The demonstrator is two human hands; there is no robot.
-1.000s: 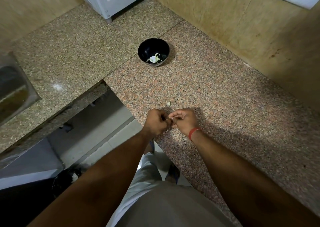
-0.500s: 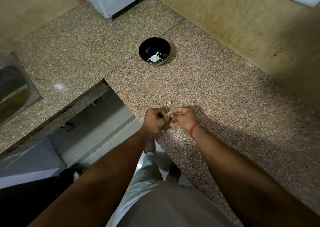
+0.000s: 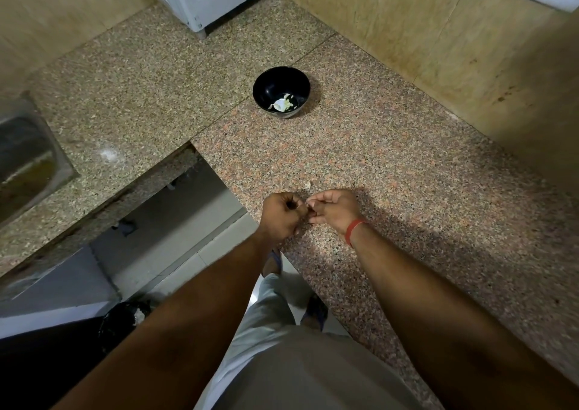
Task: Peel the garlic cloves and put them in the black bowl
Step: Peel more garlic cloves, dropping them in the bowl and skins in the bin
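Garlic clove, as far as I can see, sits hidden where my two hands meet at the near edge of the surface: the left hand is curled into a fist, the right hand has its fingertips bent toward it, and whether either grip truly pinches the clove I cannot tell (too small). The black bowl stands well apart, farther back on the speckled granite, holding pale garlic pieces. A small scrap lies just beyond my hands. A steel sink sits at left, tan wall tiles behind.
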